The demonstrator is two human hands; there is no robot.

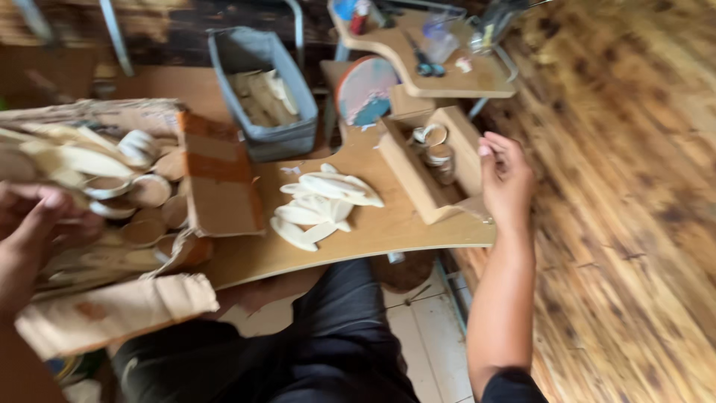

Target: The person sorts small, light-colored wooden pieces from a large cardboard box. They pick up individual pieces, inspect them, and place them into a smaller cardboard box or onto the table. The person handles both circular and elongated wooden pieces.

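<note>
Head view: left hand (30,239) at lower left gripping the cardboard box (149,216) of pale wooden pieces, holding it tilted. Right hand (506,179) at centre right hovering released, fingers loosely curled, beside the small wooden tray (418,179). Lying mid-frame on the workboard (388,231): pile of wooden blanks (321,205).

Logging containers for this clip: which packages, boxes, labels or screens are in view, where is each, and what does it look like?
Cardboard box: at left, brown, flaps open, filled with pale wooden pieces; the left hand rests on its near side.
Grey bin: top centre, rectangular, soft-sided, holding pale wood slats.
Wooden tray box: right of centre on the board, open-topped, light wood, beside the right hand.
Labels or screens: none can be made out.
</note>
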